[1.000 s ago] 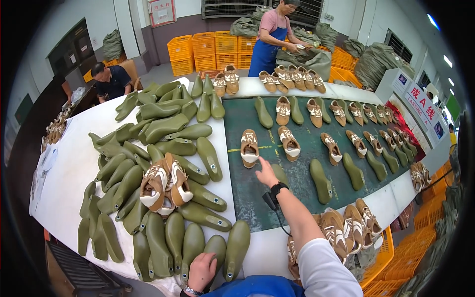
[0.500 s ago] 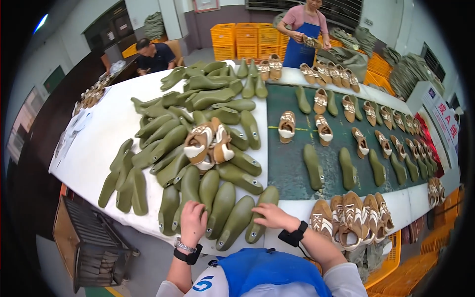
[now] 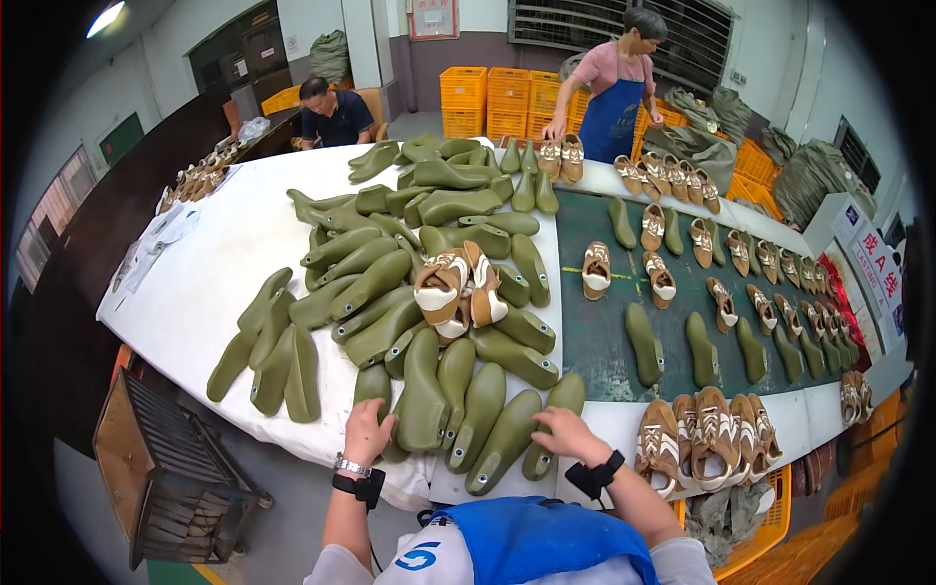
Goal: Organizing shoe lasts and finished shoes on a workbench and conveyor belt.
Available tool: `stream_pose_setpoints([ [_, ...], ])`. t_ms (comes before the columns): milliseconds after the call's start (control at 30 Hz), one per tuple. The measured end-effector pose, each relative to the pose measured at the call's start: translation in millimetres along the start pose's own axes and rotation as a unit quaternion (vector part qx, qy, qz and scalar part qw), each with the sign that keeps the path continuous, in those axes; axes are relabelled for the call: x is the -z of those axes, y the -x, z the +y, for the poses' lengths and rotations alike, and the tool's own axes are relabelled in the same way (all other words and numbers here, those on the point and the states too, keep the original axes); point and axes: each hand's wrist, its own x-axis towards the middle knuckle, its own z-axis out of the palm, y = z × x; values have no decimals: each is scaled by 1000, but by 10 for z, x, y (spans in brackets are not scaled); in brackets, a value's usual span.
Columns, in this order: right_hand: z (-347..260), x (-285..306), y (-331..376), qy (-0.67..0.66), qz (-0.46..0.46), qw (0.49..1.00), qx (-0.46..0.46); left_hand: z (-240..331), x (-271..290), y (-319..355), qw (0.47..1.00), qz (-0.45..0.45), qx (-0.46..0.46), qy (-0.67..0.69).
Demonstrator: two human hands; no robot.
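Observation:
A row of olive-green shoe lasts (image 3: 504,444) lies side by side at the table's near edge. At the left end of this row, my left hand (image 3: 368,432) rests against the near end of a last (image 3: 373,383), thumb apart from the fingers. My right hand (image 3: 565,433) lies at the row's other end, fingers stretched over the outermost last (image 3: 563,398). Neither hand is wrapped around anything. Behind the row, brown-and-white sneakers (image 3: 445,292) sit on a large heap of lasts (image 3: 375,283).
To the right, a dark green surface (image 3: 609,375) bears rows of sneakers and lasts. More sneakers (image 3: 710,429) stand near my right arm. A slatted cart (image 3: 175,478) is at the lower left. Across the table, a co-worker in a blue apron (image 3: 614,112) touches sneakers; another person (image 3: 331,117) sits farther left.
My left hand has shifted left to the row's outer end; my right hand stays at the rightmost last. The co-worker has lowered a hand to the sneakers. The whole view has shifted slightly.

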Motion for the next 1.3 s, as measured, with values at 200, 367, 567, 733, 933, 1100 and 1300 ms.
stream_pose_setpoints([
  [200, -415, 842, -888, -141, 146, 979, 4, 348, 35, -1183, 981, 22, -31, 188],
  [367, -175, 697, -2037, -211, 259, 943, -5, 248, -192, -2400, 793, -166, 237, 536],
  [567, -464, 368, -2344, -451, 99, 876, -137, 136, -737, -2559, 637, -374, 260, 622],
  [733, -482, 629, -1965, -372, 212, 901, -76, 774, -367, -2442, 737, -367, 182, 538],
  [933, -539, 1267, -211, -213, 354, 910, -34, 2142, 120, -1474, 695, -391, 9, 603],
  [1100, -266, 763, 1215, -223, 384, 884, -145, 2676, -482, -461, 655, -470, -60, 589],
  [1300, 326, -327, 1828, -29, 203, 912, -356, 2688, -1083, 19, 581, -708, 175, 361],
])
